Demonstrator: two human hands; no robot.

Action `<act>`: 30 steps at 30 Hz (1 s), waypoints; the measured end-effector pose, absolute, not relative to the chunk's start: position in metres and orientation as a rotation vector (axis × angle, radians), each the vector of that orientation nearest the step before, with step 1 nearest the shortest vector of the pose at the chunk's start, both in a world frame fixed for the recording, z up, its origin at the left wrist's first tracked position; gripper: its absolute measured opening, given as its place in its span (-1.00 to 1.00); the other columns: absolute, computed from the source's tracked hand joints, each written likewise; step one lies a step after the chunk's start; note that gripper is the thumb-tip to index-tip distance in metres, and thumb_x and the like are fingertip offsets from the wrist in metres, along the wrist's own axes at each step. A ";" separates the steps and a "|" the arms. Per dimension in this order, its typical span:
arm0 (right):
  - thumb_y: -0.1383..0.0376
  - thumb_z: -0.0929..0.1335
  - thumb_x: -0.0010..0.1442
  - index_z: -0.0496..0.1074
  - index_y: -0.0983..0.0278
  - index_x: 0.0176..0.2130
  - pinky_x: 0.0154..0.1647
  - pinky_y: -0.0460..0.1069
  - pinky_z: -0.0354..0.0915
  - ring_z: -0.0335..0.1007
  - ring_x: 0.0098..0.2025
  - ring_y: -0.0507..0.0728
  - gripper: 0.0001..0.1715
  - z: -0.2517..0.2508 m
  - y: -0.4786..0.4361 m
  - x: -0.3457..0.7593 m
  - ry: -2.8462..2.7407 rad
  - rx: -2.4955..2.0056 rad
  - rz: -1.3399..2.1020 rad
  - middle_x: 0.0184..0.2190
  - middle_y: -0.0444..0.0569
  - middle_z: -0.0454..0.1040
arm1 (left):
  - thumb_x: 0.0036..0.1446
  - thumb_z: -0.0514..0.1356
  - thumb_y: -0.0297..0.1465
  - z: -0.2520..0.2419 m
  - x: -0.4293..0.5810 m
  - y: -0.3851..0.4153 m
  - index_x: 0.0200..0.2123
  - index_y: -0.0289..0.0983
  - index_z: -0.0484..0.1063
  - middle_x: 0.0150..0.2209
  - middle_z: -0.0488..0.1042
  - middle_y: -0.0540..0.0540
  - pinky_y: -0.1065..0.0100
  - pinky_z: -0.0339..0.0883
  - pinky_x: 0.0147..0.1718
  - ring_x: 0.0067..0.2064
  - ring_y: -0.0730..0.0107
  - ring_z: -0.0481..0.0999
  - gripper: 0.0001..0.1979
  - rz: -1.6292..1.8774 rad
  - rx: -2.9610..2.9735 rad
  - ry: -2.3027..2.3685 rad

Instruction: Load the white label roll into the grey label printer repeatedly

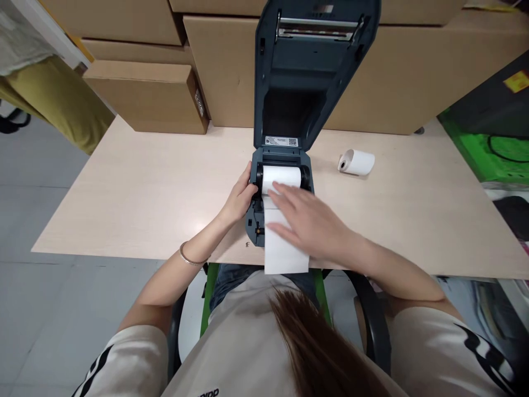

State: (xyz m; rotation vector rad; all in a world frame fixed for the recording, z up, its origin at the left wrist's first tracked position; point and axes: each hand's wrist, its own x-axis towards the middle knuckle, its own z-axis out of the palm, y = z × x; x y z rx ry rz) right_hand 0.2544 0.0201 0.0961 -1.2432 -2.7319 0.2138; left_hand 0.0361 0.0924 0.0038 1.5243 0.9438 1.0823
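Note:
A dark grey label printer (303, 82) stands on the table with its lid swung up. Inside sits a white paper roll (281, 177), and a strip of its paper (285, 256) runs out over the table's front edge. My left hand (240, 197) grips the printer's left side beside the roll, fingers curled. My right hand (308, 220) lies flat with fingers stretched out on the paper strip, fingertips near the roll.
A second small white paper roll (356, 162) lies on the pale wooden table (136, 193) to the right of the printer. Cardboard boxes (149, 96) are stacked along the back. A green and black item (491, 138) sits at the right edge.

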 end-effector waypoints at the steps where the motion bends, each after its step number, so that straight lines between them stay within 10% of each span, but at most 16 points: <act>1: -0.17 0.10 0.56 0.21 0.53 0.53 0.56 0.39 0.28 0.15 0.59 0.47 0.00 0.092 0.007 0.252 -2.754 -1.194 0.265 0.56 0.36 0.15 | 0.32 0.09 -0.38 0.005 0.036 0.092 0.59 -0.11 0.12 0.66 0.04 0.03 0.01 -0.22 0.69 0.70 0.09 -0.06 -0.22 1.084 1.524 0.945; 7: -0.33 0.11 0.47 0.12 0.62 0.56 0.65 0.55 0.01 -0.26 0.67 0.65 0.23 0.067 -0.026 0.240 -2.757 -1.164 0.380 0.61 0.44 -0.12 | 0.25 0.11 -0.40 0.010 0.036 0.093 0.61 -0.28 0.05 0.67 -0.03 -0.10 0.03 -0.26 0.69 0.71 0.09 -0.12 -0.14 1.016 1.475 1.090; 19: -0.17 0.17 0.54 0.22 0.47 0.55 0.64 0.58 -0.02 -0.27 0.68 0.62 -0.02 0.084 -0.018 0.255 -2.768 -1.131 0.597 0.62 0.29 -0.02 | 0.28 0.16 -0.33 0.007 0.039 0.089 0.57 -0.13 0.11 0.66 0.06 -0.07 -0.03 -0.11 0.67 0.69 0.03 -0.03 -0.20 1.077 1.476 1.020; 25: -0.13 0.24 0.52 0.31 0.47 0.50 0.58 0.55 0.17 -0.07 0.65 0.61 -0.08 0.083 -0.019 0.254 -2.737 -1.104 0.509 0.58 0.30 0.11 | 0.27 0.15 -0.34 0.005 0.039 0.090 0.58 -0.10 0.09 0.65 0.07 -0.05 -0.04 -0.12 0.67 0.69 0.02 -0.03 -0.18 1.070 1.485 1.001; 30: -0.04 0.26 0.54 0.62 0.24 0.10 0.38 0.31 0.50 0.59 0.23 0.29 -0.47 0.123 0.008 0.276 -2.337 -1.230 0.209 0.13 0.10 0.65 | 0.39 0.13 -0.16 0.008 0.046 0.089 0.54 -0.09 0.19 0.63 0.14 -0.06 -0.02 -0.09 0.66 0.67 0.02 0.05 -0.30 1.153 1.429 0.930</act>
